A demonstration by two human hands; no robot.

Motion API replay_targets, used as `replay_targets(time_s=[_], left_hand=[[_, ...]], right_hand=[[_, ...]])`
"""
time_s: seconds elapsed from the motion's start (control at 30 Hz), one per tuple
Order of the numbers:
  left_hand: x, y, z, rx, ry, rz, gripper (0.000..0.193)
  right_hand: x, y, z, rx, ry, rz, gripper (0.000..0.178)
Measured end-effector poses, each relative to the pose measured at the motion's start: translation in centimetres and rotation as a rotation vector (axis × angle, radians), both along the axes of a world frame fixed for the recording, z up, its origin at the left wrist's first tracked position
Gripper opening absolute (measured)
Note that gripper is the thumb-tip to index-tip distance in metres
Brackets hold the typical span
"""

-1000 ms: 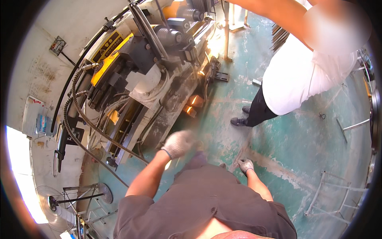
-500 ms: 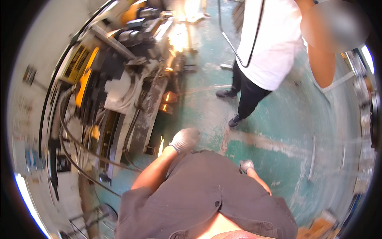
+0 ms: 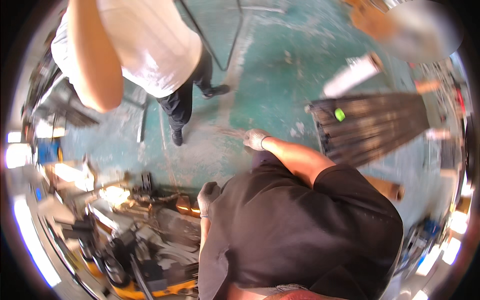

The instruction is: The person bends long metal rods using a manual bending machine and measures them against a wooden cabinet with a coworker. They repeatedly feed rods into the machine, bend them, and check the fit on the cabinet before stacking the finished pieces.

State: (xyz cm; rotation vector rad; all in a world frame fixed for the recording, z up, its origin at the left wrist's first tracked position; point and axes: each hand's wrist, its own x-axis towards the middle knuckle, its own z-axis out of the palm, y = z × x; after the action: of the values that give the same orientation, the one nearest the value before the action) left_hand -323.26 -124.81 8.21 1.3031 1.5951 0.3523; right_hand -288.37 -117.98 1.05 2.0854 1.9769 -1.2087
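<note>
Both my hands wear pale knit gloves and hang away from any object. My right hand is in front of my body over the green floor, its fingers curled in, and I see nothing in it. Close to my left side, my left hand is near the machine's edge; blur and shade hide how its fingers lie. A small block with a glowing orange edge sits just left of that hand, apart from it.
Ahead on the left stands a person in a white shirt, beside a bent dark rod. Machinery with yellow parts fills the lower left. To the right lie a stack of long dark bars bearing a bright green item, and a white roll.
My view has swung right: the machinery has shifted to the lower left and the other person to the upper left. The dark stack has come into sight. My right arm has swung forward, my left back.
</note>
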Motion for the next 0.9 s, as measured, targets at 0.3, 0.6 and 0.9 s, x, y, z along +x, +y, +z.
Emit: replay_targets(time_s=[0.3, 0.6, 0.9], left_hand=[[-0.1, 6.2, -2.9, 0.077, 0.043, -0.353, 0.021], [7.8, 9.0, -2.4, 0.013, 0.048, -0.578, 0.024], [14.7, 18.2, -2.3, 0.054, 0.211, -0.596, 0.024]], right_hand=[[4.3, -14.6, -3.0, 0.013, -0.085, -0.731, 0.037], [17.6, -24.1, -3.7, -0.035, -0.331, -1.147, 0.040], [30.9, -20.7, -7.8, -0.006, -0.269, -1.583, 0.051]])
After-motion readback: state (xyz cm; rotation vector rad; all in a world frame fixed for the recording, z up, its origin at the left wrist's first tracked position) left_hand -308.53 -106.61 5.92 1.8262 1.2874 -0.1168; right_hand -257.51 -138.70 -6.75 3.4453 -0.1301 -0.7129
